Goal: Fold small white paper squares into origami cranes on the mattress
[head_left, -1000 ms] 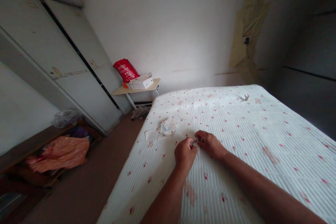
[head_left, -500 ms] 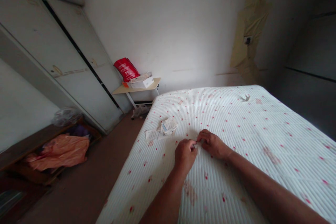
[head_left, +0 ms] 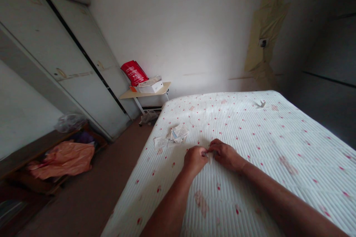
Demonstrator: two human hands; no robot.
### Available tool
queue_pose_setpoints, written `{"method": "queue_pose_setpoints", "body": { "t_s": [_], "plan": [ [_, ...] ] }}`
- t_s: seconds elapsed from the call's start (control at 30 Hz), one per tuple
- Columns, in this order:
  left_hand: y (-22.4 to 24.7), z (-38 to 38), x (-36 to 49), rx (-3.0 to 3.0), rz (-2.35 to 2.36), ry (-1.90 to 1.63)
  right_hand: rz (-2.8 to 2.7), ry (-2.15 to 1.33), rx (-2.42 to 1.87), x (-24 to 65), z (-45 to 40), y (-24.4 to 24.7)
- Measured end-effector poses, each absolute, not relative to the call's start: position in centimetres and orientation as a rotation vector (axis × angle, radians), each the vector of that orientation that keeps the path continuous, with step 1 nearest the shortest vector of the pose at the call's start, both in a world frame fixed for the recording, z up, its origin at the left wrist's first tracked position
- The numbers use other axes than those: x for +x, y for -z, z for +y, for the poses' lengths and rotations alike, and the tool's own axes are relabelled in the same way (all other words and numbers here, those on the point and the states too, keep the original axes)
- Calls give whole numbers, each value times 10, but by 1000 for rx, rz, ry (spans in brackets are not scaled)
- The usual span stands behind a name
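Whitish scrap (head_left: 210,157) — left hand (head_left: 195,159), right hand (head_left: 226,154) pinch it.

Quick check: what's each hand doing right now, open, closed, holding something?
Left hand: closed, pinching a small pale scrap.
Right hand: fingers curled at the scrap; whether they grip it cannot be told.

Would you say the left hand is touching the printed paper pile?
No, bare mattress shows between the printed paper pile and the left hand.

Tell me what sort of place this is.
Probably a bedroom: a broad bed in front, a tall cabinet on the left, and a small table beyond suggest it.
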State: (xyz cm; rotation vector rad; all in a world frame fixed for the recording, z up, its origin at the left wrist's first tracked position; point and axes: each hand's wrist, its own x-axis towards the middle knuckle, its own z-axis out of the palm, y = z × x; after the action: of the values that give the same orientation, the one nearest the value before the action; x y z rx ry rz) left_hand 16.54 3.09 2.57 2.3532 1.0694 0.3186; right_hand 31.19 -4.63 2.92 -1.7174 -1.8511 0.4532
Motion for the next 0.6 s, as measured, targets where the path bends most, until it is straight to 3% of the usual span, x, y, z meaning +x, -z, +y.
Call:
{"method": "queue_pose_setpoints", "body": {
  "t_s": [0.6],
  "plan": [
    [-24, 37, 162, 2310, 990, -357, -1953, -421, -1707, 314, -44, -31]
  ]
}}
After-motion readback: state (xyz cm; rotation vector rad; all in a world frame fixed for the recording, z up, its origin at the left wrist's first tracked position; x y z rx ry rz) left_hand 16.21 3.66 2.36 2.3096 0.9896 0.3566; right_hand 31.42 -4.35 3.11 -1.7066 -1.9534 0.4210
